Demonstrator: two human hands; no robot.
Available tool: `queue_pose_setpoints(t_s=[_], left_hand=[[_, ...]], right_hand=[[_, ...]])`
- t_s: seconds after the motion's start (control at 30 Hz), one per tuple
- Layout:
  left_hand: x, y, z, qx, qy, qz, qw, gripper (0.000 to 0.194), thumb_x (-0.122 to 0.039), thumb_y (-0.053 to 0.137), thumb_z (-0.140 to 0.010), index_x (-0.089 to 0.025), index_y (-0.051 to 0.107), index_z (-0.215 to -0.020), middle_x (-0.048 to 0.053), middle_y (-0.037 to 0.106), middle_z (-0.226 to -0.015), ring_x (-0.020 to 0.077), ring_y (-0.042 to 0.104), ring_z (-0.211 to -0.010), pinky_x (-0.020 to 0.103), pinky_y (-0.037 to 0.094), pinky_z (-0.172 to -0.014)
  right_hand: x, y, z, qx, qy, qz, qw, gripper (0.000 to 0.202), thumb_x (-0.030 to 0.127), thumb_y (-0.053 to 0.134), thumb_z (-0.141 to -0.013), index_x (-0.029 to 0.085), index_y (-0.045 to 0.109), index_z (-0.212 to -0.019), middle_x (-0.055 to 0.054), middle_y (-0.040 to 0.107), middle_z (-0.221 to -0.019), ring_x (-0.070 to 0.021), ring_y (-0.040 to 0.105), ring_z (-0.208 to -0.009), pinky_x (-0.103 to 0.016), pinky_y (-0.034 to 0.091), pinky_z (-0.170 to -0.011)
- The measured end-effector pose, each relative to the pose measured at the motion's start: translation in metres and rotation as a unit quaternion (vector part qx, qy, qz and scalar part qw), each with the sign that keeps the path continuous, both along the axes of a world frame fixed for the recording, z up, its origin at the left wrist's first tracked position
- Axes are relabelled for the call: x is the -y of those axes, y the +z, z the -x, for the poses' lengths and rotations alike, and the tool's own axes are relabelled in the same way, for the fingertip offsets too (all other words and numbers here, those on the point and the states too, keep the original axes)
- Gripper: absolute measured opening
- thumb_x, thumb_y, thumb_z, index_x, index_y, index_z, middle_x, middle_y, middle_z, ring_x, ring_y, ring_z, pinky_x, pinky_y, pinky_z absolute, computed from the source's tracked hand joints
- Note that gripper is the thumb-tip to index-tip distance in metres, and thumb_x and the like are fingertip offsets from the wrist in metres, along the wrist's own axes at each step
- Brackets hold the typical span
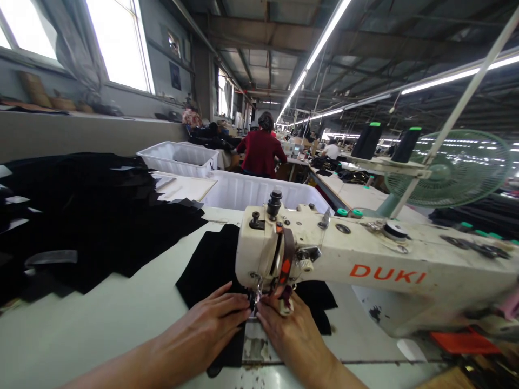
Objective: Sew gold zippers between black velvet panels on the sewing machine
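Observation:
A white sewing machine (324, 248) with orange lettering stands in front of me. Black fabric (211, 256) lies under its needle and presser foot and spreads out on both sides. My left hand (211, 321) rests flat on the fabric, fingers stretched toward the needle. On the other side of the needle, my right hand (292, 324) lies palm down on the fabric, its thumb side close to the presser foot. The machine head hides part of my right fingers. Both hands press on the cloth rather than wrap round it.
Left of me is a large pile of black fabric pieces (77, 216). Behind the machine stand white plastic bins (263, 189). Black thread cones (367, 141) and a green fan (446, 170) are at the right. A person in a red top (261, 151) sits farther ahead.

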State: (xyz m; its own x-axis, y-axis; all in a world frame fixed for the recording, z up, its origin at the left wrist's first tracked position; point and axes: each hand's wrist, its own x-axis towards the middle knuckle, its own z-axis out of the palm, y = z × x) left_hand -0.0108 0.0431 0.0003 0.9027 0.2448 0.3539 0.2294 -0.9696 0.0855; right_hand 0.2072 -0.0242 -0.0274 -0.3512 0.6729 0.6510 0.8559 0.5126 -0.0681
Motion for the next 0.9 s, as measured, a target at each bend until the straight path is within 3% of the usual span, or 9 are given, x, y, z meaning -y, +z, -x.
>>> queue_pose_setpoints(t_s=[0.17, 0.3, 0.43, 0.67, 0.9], left_hand=[[0.0002, -0.0047, 0.0021, 0.039, 0.009, -0.012, 0.999, 0.034, -0.015, 0.047, -0.097, -0.021, 0.065, -0.125, 0.006, 0.066, -0.126, 0.0194, 0.060, -0.121, 0.037, 0.033, -0.115], [-0.0044, -0.0085, 0.0000, 0.015, 0.014, 0.004, 1.000, 0.036, -0.017, 0.052, -0.096, -0.020, 0.064, -0.129, 0.006, 0.064, -0.130, 0.0227, 0.060, -0.122, 0.039, 0.039, -0.112], [-0.0087, -0.0094, -0.0026, -0.001, 0.013, 0.018, 1.000, 0.039, -0.015, 0.053, -0.095, -0.022, 0.061, -0.133, 0.005, 0.062, -0.133, 0.0237, 0.057, -0.125, 0.043, 0.038, -0.113], [-0.0077, -0.0060, -0.0012, 0.017, 0.008, 0.070, 0.997, 0.042, -0.017, 0.055, -0.095, -0.026, 0.057, -0.137, 0.004, 0.061, -0.135, 0.0230, 0.055, -0.127, 0.044, 0.033, -0.116], [-0.0070, -0.0011, -0.0040, -0.002, 0.005, 0.109, 0.994, 0.041, -0.013, 0.055, -0.096, -0.022, 0.057, -0.136, 0.007, 0.061, -0.135, 0.0217, 0.054, -0.129, 0.046, 0.027, -0.119]], right_hand=[[-0.0009, -0.0009, -0.0039, 0.015, -0.003, 0.023, 1.000, 0.016, 0.012, 0.060, -0.093, 0.022, 0.068, -0.104, -0.003, 0.072, -0.097, -0.0209, 0.064, -0.095, -0.036, 0.051, -0.090], [-0.0019, -0.0034, -0.0053, 0.014, -0.017, 0.019, 1.000, 0.017, 0.011, 0.060, -0.092, 0.022, 0.067, -0.102, -0.003, 0.072, -0.097, -0.0207, 0.064, -0.089, -0.036, 0.052, -0.083], [-0.0023, -0.0055, -0.0057, 0.010, -0.021, 0.015, 1.000, 0.016, 0.011, 0.060, -0.092, 0.022, 0.067, -0.100, -0.003, 0.071, -0.098, -0.0206, 0.063, -0.092, -0.037, 0.051, -0.087], [-0.0023, -0.0029, -0.0047, -0.008, -0.014, 0.002, 1.000, 0.015, 0.011, 0.059, -0.092, 0.021, 0.065, -0.083, -0.003, 0.073, -0.098, -0.0207, 0.065, -0.091, -0.038, 0.051, -0.090], [-0.0016, 0.0010, -0.0004, 0.002, -0.034, 0.004, 0.999, 0.025, 0.014, 0.048, -0.098, 0.023, 0.071, -0.105, -0.005, 0.075, -0.097, -0.0214, 0.069, -0.087, -0.037, 0.055, -0.082]])
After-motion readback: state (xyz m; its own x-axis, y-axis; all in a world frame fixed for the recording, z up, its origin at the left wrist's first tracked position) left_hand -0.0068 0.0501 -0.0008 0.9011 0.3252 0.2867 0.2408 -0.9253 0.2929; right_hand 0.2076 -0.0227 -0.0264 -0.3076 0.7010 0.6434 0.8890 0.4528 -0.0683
